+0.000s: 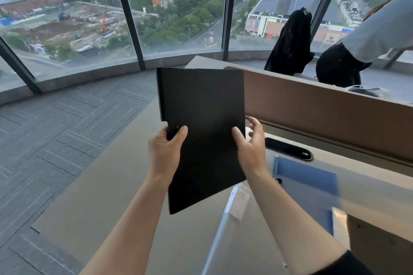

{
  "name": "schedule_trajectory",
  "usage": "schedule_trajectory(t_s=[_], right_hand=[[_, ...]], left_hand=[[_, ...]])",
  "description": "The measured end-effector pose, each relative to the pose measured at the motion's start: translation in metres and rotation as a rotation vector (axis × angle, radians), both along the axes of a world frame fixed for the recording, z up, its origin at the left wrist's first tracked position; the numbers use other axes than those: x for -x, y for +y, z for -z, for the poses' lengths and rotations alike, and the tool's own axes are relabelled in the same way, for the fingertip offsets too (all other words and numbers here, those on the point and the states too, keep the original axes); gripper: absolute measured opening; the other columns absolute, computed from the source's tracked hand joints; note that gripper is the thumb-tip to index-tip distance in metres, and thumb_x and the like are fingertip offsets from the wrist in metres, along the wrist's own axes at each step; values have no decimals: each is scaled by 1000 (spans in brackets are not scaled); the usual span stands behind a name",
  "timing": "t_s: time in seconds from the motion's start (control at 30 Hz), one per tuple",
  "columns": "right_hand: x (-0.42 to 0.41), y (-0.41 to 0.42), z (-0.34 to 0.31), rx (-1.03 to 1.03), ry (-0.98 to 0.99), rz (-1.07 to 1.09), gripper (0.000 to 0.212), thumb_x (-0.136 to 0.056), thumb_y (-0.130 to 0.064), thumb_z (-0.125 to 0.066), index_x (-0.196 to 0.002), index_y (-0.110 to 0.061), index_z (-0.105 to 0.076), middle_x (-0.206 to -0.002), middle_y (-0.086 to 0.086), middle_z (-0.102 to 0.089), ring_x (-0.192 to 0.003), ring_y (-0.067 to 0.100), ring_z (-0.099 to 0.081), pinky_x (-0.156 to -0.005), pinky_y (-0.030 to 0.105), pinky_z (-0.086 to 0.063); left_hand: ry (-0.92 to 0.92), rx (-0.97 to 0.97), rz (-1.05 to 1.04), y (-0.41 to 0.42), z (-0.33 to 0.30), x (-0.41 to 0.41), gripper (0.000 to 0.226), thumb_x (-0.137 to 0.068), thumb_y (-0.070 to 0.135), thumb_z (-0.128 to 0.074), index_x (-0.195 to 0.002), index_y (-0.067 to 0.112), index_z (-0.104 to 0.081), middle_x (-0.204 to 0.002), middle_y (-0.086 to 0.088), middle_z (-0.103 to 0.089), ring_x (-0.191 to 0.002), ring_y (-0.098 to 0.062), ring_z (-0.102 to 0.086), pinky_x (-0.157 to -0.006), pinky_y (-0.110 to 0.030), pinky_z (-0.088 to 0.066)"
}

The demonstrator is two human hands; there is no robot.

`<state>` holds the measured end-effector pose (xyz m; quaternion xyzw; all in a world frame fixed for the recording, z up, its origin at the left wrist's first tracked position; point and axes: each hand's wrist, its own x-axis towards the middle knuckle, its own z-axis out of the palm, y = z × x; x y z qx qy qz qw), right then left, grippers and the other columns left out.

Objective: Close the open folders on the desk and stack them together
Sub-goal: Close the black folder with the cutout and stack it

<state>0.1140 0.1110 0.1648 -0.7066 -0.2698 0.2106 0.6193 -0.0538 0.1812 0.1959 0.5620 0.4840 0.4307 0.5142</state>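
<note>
Bare forearms are seen nearest the lens, reaching up from the lower edge. On the left, the left hand [165,152] is clamped on the spine-side edge of a black folder [201,131], thumb laid across the cover. That folder is closed and is held upright above the desk [107,207], clear of its surface. On the right, the right hand [250,147] is set against the folder's other edge with its fingers spread loosely; no firm grip is shown. Further right, a blue folder [310,183] lies flat on the desk, seemingly closed though blurred. One folder is judged closed; stacking is not yet done. Grey carpet, curved glazing over a city and a brown partition [312,109] are seen around the pale desk
</note>
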Motion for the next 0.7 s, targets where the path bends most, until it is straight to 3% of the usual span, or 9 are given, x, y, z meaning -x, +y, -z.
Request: schedule_trajectory(t_s=[0.07, 0.17, 0.27, 0.33, 0.4, 0.5, 0.63, 0.7], right_hand=[[-16, -21, 6, -3, 80, 38, 44, -97, -29, -57, -139, -25, -43, -127, -8, -49, -116, 6, -51, -96, 21, -40], [-41, -53, 13, 30, 110, 138, 43, -99, -31, -54, -140, -22, -44, -128, -2, -54, -117, 14, -53, -96, 26, -41], [-66, -88, 20, 54, 114, 211, 26, -100, -28, -53, -125, -24, -52, -115, -5, -62, -106, 11, -60, -89, 24, -46], [-81, -110, 28, 86, 101, 265, 28, -98, -29, -53, -125, -21, -57, -116, -4, -66, -108, 15, -61, -94, 32, -49], [-97, -138, 33, 120, 111, 332, 29, -97, -28, -54, -124, -19, -60, -117, -2, -67, -110, 18, -62, -99, 39, -49], [-117, -184, 40, 158, 124, 372, 18, -100, -22, -51, -114, -21, -62, -106, -7, -67, -100, 12, -62, -89, 32, -51], [-136, -243, 52, 186, 137, 466, 16, -101, -20, -51, -110, -24, -64, -100, -11, -67, -93, 5, -62, -81, 25, -51], [-144, -269, 61, 218, 158, 520, 17, -101, -20, -52, -111, -24, -64, -101, -10, -67, -93, 5, -62, -83, 27, -51]], left_hand=[[-76, 60, 55, -12, -1, -16, 9, -93, 22, -68, -89, 24, -75, -91, 4, -79, -88, -14, -75, -82, -28, -59], [-130, 139, 132, -30, 4, -40, 12, -93, 17, -68, -87, 24, -76, -85, 6, -80, -85, -15, -77, -78, -29, -61], [-164, 264, 227, -51, 10, -67, 10, -93, 16, -68, -95, 21, -77, -92, 1, -81, -87, -19, -77, -79, -36, -61], [-170, 320, 287, -65, 14, -83, 12, -94, 16, -67, -101, 16, -76, -95, -1, -81, -89, -19, -77, -80, -36, -61], [-161, 366, 341, -82, 19, -103, 11, -95, 17, -66, -101, 17, -75, -95, 2, -81, -88, -17, -77, -77, -34, -62], [-95, 407, 421, -103, 32, -131, 12, -96, 22, -65, -104, 19, -74, -102, 2, -79, -94, -18, -75, -84, -37, -62], [-46, 449, 520, -141, 53, -168, 18, -96, 22, -65, -111, 18, -72, -101, 2, -79, -87, -14, -77, -71, -29, -62], [-24, 473, 570, -162, 64, -184, 19, -96, 20, -65, -114, 18, -72, -103, 1, -79, -89, -14, -77, -78, -32, -62]])
